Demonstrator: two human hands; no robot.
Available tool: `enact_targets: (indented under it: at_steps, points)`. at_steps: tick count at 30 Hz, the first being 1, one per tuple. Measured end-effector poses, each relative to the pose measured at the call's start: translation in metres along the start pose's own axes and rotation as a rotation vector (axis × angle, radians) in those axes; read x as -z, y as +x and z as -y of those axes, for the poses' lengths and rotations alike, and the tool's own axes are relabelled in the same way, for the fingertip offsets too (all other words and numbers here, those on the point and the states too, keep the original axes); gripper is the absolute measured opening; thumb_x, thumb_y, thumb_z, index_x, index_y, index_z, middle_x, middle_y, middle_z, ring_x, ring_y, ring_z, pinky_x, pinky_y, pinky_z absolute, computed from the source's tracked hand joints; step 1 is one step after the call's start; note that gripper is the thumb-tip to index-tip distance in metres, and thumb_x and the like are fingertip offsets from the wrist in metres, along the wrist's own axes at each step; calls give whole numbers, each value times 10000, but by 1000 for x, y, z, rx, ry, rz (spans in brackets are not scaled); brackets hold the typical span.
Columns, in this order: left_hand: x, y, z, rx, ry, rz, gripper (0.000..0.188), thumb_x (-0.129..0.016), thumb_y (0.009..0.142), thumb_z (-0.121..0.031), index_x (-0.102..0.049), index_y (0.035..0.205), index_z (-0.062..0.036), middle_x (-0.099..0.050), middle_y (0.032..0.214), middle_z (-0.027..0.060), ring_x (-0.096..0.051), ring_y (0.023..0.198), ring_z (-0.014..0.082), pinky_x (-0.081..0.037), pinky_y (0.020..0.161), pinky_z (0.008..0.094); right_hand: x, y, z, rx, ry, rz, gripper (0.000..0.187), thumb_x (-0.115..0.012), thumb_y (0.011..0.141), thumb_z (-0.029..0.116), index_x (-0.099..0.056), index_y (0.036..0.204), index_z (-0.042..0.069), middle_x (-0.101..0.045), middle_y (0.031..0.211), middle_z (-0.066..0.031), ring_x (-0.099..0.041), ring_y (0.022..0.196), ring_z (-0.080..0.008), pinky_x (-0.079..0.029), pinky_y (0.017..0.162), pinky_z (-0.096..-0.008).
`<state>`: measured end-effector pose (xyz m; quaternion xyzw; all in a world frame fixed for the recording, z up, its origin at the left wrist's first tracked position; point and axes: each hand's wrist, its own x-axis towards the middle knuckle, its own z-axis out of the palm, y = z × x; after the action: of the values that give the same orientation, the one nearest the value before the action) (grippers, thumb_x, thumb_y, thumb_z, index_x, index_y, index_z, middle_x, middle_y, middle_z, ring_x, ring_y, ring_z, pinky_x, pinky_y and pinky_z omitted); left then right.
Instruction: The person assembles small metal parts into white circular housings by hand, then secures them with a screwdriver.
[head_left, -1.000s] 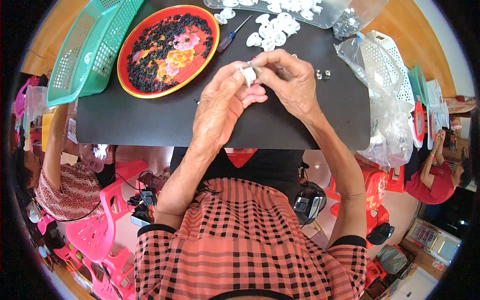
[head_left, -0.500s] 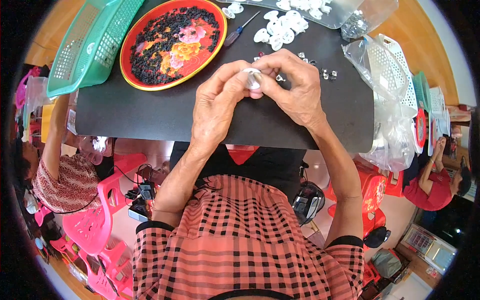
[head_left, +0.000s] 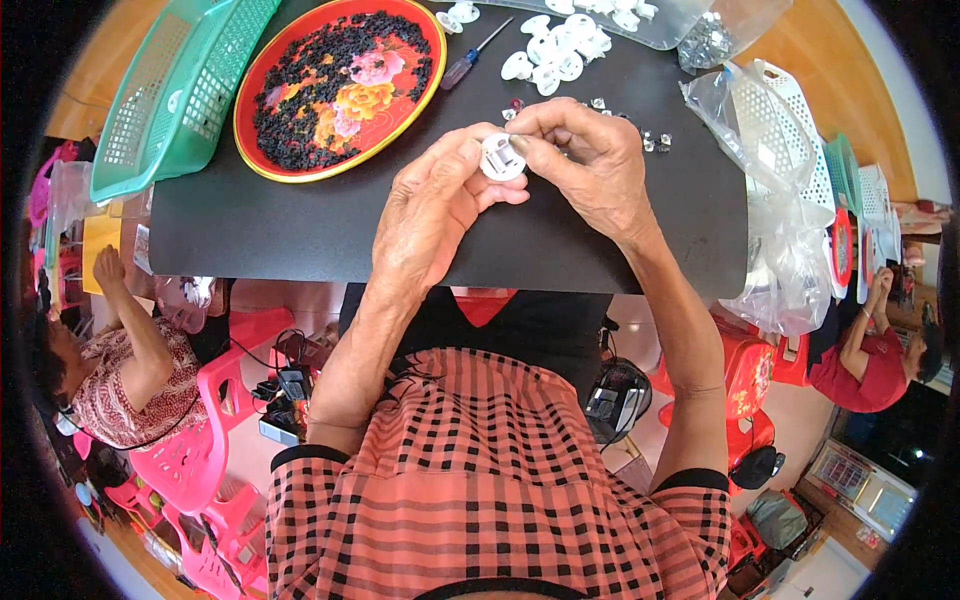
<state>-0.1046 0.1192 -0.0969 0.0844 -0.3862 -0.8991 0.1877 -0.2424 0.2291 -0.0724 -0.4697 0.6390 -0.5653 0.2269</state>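
Observation:
A white round plastic part (head_left: 502,166) with a rectangular recess in its face is up over the near half of the table. My left hand (head_left: 425,205) grips it by the left edge, thumb on top and fingers curled beneath. At its upper right edge, my right hand (head_left: 590,165) pinches with thumb and index finger; whether a small piece is between those tips is hidden. Just beyond my right hand lie several small shiny metal pieces (head_left: 650,142). A heap of similar white round parts (head_left: 555,50) sits farther back.
A red floral tray (head_left: 437,85) of small black pieces lies left, beside a green basket (head_left: 160,120). A screwdriver (head_left: 470,62) rests right of the tray. Clear plastic bags (head_left: 780,260) and a white basket (head_left: 790,110) stand right. Other people sit at both sides.
The white part's recessed face now shows more fully, as my left fingers have opened out under it and my right thumb has shifted to its edge. The left-hand person's arm has lowered.

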Motion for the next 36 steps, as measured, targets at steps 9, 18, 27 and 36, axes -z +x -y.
enact_targets:
  at_steps: [9, 18, 27, 36]
  points:
    - [2, -1, 0, 28, -86, 50, 331, -463, 966, -204, -505, 1179, 46, -603, 1027, 122, -617, 876, 193, -512, 807, 351, 2, 0, -3, 50, -9, 6, 120, -622, 848, -8, -619, 965, -33, -636, 846, -37, -584, 767, -79, -482, 686, -220]
    - [1, -1, 1, 44, -98, 73, 341, -483, 957, -206, -508, 1177, 54, -592, 1012, 114, -590, 837, 175, -515, 783, 344, -1, 3, -13, 166, 1, -37, 164, -680, 805, 84, -658, 952, 13, -599, 725, 22, -475, 605, -30, -407, 548, -198]
    - [1, 2, -2, 76, -190, 96, 347, -485, 960, -230, -515, 1170, 45, -594, 991, 104, -583, 853, 167, -513, 744, 318, -2, 1, -2, 195, -10, 6, 260, -716, 723, 65, -664, 977, 47, -572, 747, 16, -474, 603, -53, -410, 551, -208]
    - [0, -1, 0, 28, -8, 6, 384, -553, 917, -328, -556, 1124, -4, -592, 1071, 93, -561, 983, 160, -454, 881, 336, -3, 3, 5, 304, -221, 64, 424, -772, 631, 68, -646, 1036, 65, -585, 826, -16, -492, 661, -104, -425, 610, -236]
